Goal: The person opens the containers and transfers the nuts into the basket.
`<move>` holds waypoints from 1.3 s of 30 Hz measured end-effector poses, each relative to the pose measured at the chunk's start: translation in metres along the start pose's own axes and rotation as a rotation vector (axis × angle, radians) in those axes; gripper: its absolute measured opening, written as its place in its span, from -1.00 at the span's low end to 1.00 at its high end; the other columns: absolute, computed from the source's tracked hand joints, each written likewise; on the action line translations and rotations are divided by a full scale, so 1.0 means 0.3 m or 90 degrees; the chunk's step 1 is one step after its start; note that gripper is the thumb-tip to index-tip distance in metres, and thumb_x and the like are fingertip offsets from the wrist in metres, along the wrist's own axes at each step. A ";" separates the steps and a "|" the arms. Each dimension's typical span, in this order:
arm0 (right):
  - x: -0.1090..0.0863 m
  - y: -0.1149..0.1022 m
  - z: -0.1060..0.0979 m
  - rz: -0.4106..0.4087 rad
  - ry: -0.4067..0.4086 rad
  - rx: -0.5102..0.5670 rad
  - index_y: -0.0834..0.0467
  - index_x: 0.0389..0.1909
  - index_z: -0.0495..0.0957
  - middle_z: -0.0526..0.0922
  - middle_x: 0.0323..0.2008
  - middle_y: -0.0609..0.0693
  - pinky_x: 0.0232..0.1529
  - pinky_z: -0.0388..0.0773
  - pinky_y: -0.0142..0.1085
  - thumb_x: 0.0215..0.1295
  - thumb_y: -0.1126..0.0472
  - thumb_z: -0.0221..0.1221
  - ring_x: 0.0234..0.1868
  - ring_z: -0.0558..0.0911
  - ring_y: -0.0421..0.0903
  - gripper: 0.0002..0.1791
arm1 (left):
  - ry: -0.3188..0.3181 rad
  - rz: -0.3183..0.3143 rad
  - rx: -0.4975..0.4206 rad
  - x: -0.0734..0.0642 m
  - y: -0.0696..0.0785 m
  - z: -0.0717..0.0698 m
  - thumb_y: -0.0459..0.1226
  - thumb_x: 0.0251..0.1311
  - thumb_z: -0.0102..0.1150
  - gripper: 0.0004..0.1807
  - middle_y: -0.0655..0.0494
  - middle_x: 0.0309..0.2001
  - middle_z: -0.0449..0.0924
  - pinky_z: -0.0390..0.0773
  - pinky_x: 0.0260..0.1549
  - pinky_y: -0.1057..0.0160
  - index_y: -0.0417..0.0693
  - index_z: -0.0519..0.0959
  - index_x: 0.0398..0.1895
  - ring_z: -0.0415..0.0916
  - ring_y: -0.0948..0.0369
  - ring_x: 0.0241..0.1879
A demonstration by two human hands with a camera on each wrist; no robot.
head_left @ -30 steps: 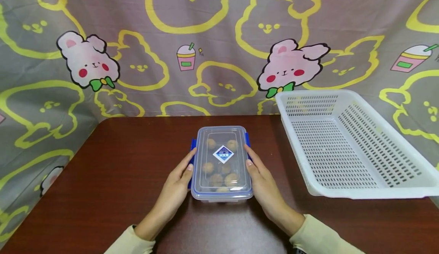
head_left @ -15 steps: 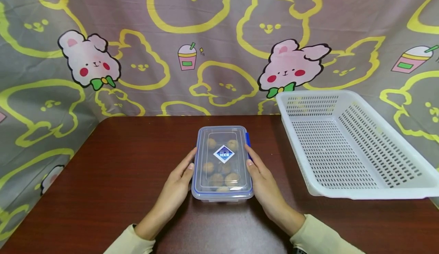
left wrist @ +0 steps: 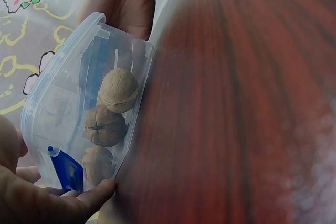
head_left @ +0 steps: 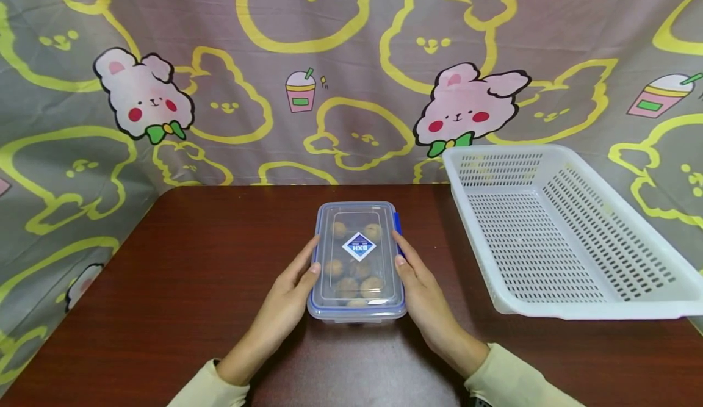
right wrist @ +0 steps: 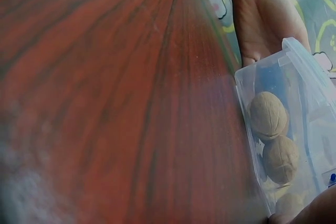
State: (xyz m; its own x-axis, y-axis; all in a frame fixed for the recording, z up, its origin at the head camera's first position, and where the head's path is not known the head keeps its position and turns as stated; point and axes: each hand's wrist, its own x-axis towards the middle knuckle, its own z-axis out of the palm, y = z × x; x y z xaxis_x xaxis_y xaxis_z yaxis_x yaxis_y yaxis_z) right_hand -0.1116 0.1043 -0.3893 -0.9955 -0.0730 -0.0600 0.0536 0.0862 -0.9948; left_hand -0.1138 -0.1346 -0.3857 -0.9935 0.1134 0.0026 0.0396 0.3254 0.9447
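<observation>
A clear plastic food container (head_left: 357,315) with a blue-edged lid (head_left: 359,212) on top and a diamond sticker lies on the table before me. Several walnuts (head_left: 371,287) show through it. My left hand (head_left: 285,297) holds its left side, thumb at the lid's edge, fingers low along the wall. Under those fingers, a blue latch (left wrist: 67,170) lies down against the side in the left wrist view. On the right, another blue latch (head_left: 397,219) sticks out beyond the lid. My right hand (head_left: 431,300) grips that side, fingertips by this latch and thumb near the lid's rim.
A white perforated plastic basket (head_left: 527,306) stands on the right of the dark red-brown table (head_left: 219,242). Behind the table hangs a cartoon-patterned curtain (head_left: 351,77).
The left blue latch stuck out one second ago and has folded down out of the head view. My left hand has shifted slightly right, its thumb closer over the lid. The right hand stays put.
</observation>
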 end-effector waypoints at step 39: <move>0.000 0.018 -0.024 0.010 -0.146 0.144 -0.35 0.67 -0.08 -0.11 0.69 -0.07 0.63 -0.08 0.08 0.74 0.02 -0.19 0.65 0.00 0.03 -0.39 | 0.008 0.003 0.025 -0.003 -0.005 0.007 0.00 0.63 -0.04 -0.42 0.11 0.63 0.20 0.12 0.58 -0.20 0.46 0.19 0.64 0.16 0.04 0.58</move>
State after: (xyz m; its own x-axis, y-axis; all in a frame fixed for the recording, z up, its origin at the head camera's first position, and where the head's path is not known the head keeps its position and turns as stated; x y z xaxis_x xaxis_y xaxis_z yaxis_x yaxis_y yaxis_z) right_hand -0.1119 0.1121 -0.3940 -0.9523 -0.2979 -0.0662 0.1100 -0.1329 -0.9850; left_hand -0.1127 -0.1331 -0.3878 -0.9946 0.1030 0.0119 0.0486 0.3618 0.9310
